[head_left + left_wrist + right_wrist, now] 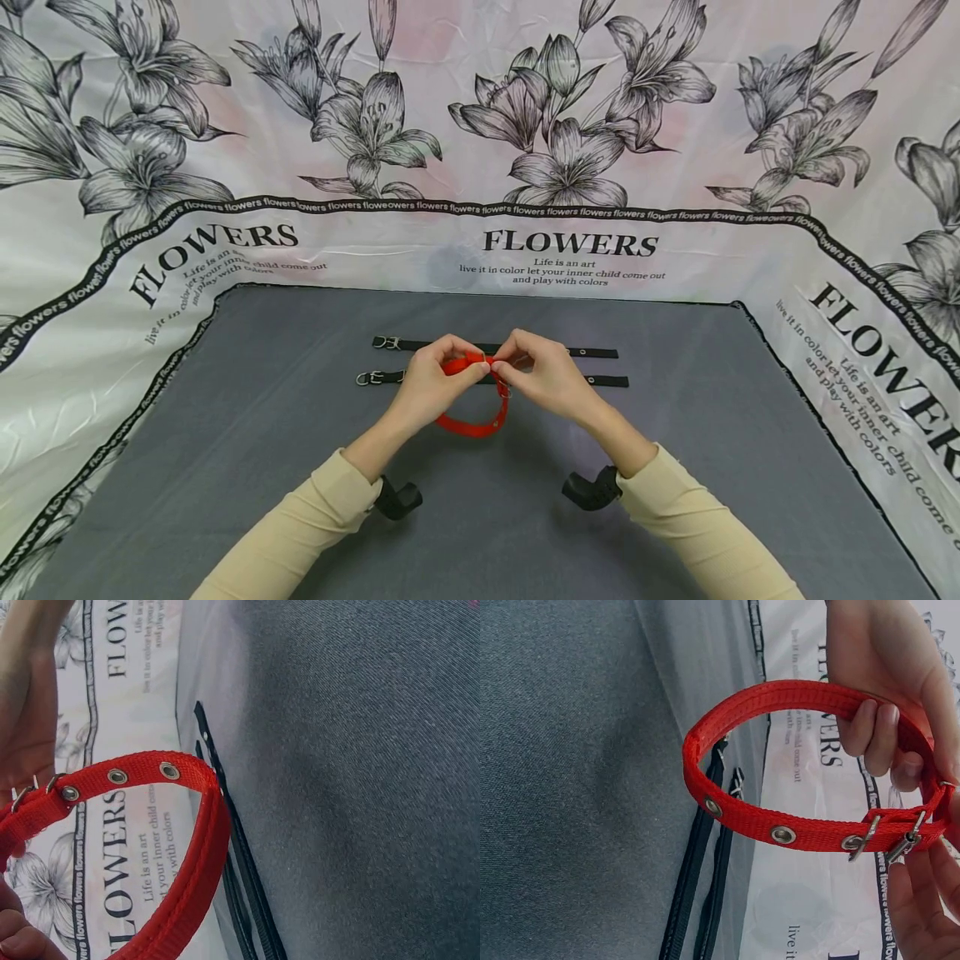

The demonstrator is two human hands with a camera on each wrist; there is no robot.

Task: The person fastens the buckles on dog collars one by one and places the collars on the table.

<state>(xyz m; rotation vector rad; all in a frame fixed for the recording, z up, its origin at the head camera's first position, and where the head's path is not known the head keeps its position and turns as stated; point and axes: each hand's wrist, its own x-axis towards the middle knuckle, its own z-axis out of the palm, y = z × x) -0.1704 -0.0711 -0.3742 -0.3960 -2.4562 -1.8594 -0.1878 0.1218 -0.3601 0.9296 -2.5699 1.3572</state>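
Note:
A red webbing collar (472, 429) hangs above the table, bent into a loop. My left hand (431, 379) grips its band, and in the right wrist view the fingertips (885, 735) curl round it. The right hand (551, 379) pinches the collar near the buckle, thumb and forefinger close to the left thumb. Metal eyelets (783, 835) run along the band, one lying right by the metal buckle (906, 844). In the right wrist view, the frame's edge cuts off part of the strap at the right hand.
Behind the hands, two black buckled collars lie flat and side by side, a farther one (600, 353) and a nearer one (611, 382). They rest on the grey tabletop (262, 467). A flower-printed cloth (405, 250) rises at the back and sides.

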